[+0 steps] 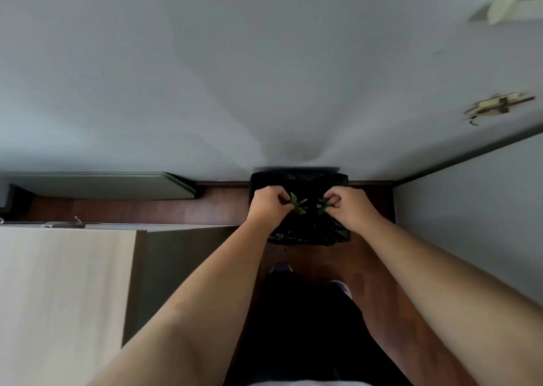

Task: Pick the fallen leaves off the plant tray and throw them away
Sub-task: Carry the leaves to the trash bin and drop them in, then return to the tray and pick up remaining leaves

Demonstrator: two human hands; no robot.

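Both hands are held over a bin lined with a black bag [308, 233] that stands on the floor against the wall. My left hand [269, 205] pinches a few green leaves [298, 205] at its fingertips. My right hand [345, 206] pinches a smaller bunch of green leaves [322, 203]. The two bunches hang close together above the bag's dark opening. The plant tray is not in view.
A pale wooden tabletop [64, 297] fills the lower left, with a folded grey-green panel [102, 184] leaning on the wall behind it. A white wall [470, 209] closes in on the right. My feet [339, 287] stand on the dark wood floor just before the bin.
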